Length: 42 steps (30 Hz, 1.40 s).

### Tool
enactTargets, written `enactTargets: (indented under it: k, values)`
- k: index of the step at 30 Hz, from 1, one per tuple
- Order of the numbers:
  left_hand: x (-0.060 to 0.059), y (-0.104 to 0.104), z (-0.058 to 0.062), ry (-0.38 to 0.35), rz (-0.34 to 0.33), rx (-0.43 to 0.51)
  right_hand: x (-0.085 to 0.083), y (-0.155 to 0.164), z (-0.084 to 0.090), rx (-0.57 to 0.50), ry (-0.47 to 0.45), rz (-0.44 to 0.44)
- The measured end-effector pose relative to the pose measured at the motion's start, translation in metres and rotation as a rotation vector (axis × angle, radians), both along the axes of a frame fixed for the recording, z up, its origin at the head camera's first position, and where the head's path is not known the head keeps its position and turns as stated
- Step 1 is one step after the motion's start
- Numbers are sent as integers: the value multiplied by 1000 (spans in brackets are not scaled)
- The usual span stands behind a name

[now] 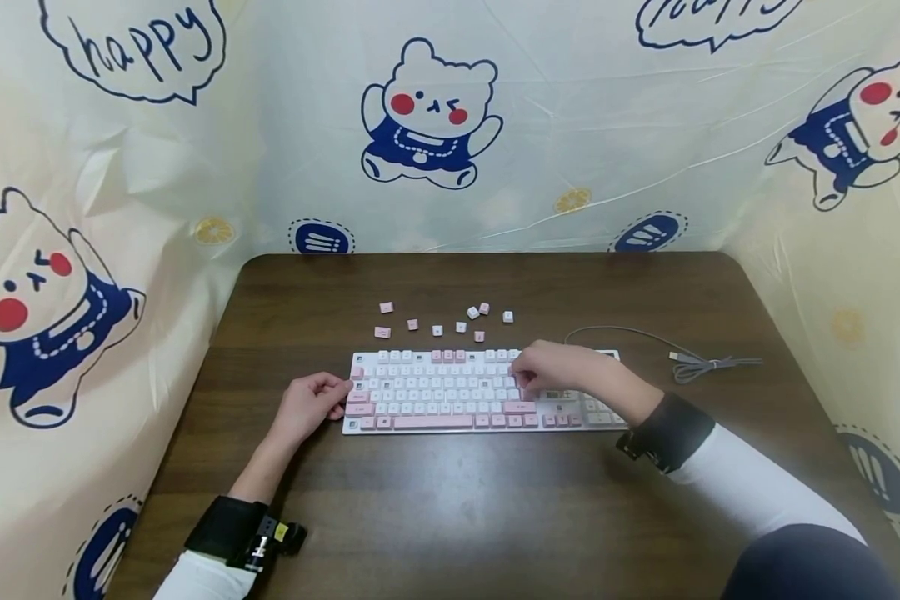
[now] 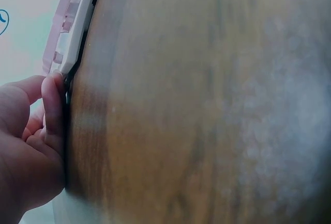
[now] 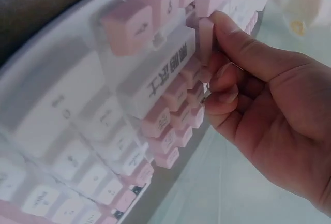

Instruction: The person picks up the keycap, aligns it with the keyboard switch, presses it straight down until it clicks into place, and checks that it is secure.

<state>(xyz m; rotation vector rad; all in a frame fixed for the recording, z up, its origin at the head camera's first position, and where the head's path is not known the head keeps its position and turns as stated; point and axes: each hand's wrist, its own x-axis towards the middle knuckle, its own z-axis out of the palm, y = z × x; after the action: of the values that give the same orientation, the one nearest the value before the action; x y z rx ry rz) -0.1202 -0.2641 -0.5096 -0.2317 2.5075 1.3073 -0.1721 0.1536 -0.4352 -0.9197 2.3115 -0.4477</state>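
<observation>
A pink and white keyboard [image 1: 450,392] lies in the middle of the dark wooden table [image 1: 450,508]. My left hand [image 1: 337,398] holds its left edge, thumb on top and fingers curled against the side; in the left wrist view the left hand [image 2: 49,110] touches the keyboard's corner [image 2: 72,32]. My right hand [image 1: 525,385] hovers over the right-middle rows. In the right wrist view the right hand [image 3: 209,63] pinches a pink keycap [image 3: 205,35] between thumb and fingers, just above the keyboard [image 3: 103,110].
Several loose pink and white keycaps [image 1: 461,327] lie scattered on the table behind the keyboard. The grey USB cable [image 1: 690,362] curls to the right. A cartoon-bear curtain [image 1: 570,150] encloses the table on three sides.
</observation>
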Motion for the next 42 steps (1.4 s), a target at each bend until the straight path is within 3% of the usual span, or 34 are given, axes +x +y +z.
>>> enactTargets:
  k: [8,19,31,42]
  values:
    - [-1,4,-3,-2,12,37,-6,0,8,81,-29,52]
    - [-6,3,3,14,0,14,-5,-1,7,60,-15,43]
    - [-3,1,2,-21,9,19,-5,0,13,49,-32,29]
    - [-1,-2,0,-22,16,14,-16,-3,20,-34,168,-68]
